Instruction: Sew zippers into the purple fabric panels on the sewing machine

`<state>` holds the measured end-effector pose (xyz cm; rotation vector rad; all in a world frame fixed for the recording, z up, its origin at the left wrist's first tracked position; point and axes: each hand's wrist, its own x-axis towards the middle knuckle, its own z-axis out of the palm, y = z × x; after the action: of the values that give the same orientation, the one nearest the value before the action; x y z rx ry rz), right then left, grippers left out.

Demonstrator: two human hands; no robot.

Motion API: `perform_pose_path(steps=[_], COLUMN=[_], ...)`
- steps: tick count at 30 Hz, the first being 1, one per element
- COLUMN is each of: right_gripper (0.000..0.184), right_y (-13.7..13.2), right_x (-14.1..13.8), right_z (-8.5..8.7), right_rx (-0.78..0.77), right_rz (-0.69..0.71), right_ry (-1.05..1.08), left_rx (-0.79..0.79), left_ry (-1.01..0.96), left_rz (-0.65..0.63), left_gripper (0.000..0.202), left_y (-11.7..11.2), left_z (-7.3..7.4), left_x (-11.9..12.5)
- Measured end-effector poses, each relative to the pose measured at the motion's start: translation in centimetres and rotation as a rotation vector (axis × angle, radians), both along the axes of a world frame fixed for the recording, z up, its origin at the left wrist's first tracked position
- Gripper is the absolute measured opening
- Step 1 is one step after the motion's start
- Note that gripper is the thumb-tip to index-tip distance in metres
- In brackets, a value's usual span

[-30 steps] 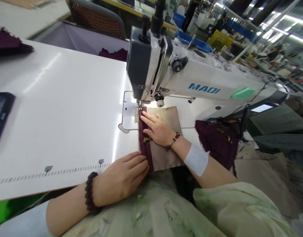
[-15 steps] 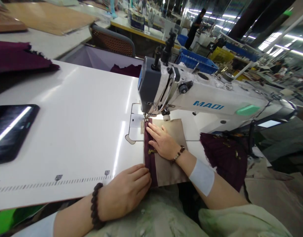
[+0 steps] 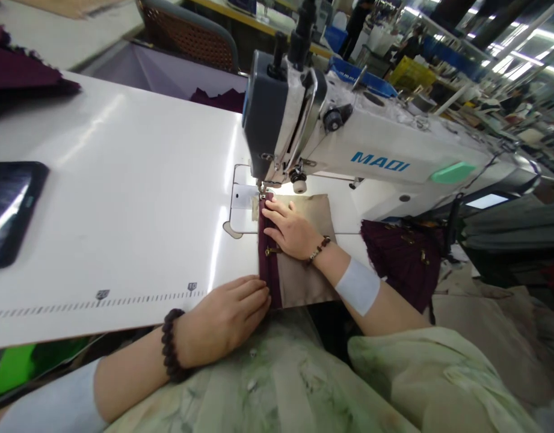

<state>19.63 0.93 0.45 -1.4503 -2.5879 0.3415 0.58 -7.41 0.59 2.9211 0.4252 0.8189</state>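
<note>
My right hand (image 3: 295, 231) lies flat on a beige fabric panel (image 3: 310, 279), fingers stretched toward the presser foot (image 3: 262, 193). Along the panel's left side runs a burgundy zipper strip (image 3: 270, 282) with a brass-coloured zipper pull (image 3: 272, 250) beside my right thumb. The strip's far end lies at the presser foot of the sewing machine (image 3: 349, 144). At the strip's near end, my left hand (image 3: 227, 316) has its fingers closed together over the edge; its thumb is hidden. Both wrists wear beaded bracelets.
A dark phone (image 3: 12, 210) lies at the table's left. Burgundy cloth (image 3: 24, 69) sits at the far left corner. More burgundy pieces with zipper pulls (image 3: 400, 258) are heaped right of the panel. A printed ruler scale (image 3: 145, 299) follows the table's front edge.
The camera view has tipped downward, so everything appears higher in the picture. Hands, fabric and machine keep nearly the same places relative to each other.
</note>
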Motion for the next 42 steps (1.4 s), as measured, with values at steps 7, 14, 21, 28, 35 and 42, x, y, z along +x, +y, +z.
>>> perform_pose_path(steps=[7,14,21,28,35,42], right_gripper=[0.034,0.037,0.038,0.039,0.040,0.038], right_y=[0.5,0.3,0.3,0.5,1.4,2.6], right_x=[0.5,0.5,0.7,1.2,2.2,2.3], right_z=[-0.8,-0.8,-1.3,-3.5,-6.7,-6.7], right_rx=[0.013,0.037,0.052,0.178,0.456,0.699], right_rz=[0.023,0.006,0.022,0.035,0.091,0.222], right_ry=[0.102,0.154,0.182,0.185,0.121,0.095], left_rx=[-0.039,-0.082,-0.106,0.050,-0.259,-0.449], left_ry=[0.010,-0.082,0.020,0.163,0.446,0.495], left_rz=[0.017,0.039,0.046,0.649,1.683,1.777], left_gripper=[0.032,0.033,0.018,0.027,0.034,0.031], left_y=[-0.6,-0.6,-1.4,5.3,10.7,12.0], left_z=[-0.5,-0.7,-1.0,4.2,9.5,9.5], left_x=[-0.2,-0.1,-0.4,-12.8,-28.6,-31.4])
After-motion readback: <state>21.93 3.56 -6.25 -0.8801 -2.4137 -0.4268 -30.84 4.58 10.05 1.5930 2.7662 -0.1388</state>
